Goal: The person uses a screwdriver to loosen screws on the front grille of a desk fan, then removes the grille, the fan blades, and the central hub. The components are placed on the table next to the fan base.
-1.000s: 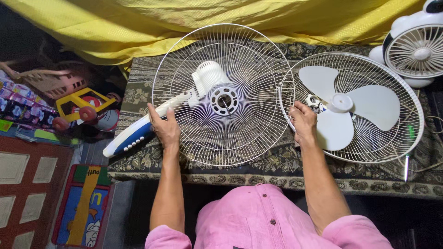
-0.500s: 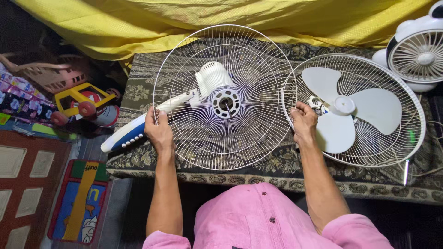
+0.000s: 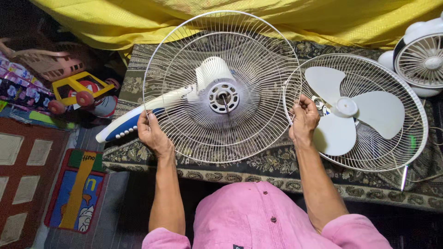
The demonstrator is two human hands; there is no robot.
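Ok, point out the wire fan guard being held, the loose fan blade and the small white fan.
wire fan guard point(image 3: 258, 115), head view, on its wire ribs.
fan blade point(image 3: 344, 107), head view, on its hub.
small white fan point(image 3: 433, 62), head view, on its grille centre.

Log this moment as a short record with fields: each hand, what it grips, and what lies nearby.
left hand: grips left rim of the rear fan guard
right hand: grips the guard's right rim
guard centre: motor housing behind the wires
beside, right: front guard holding white fan blade
surface: patterned cloth
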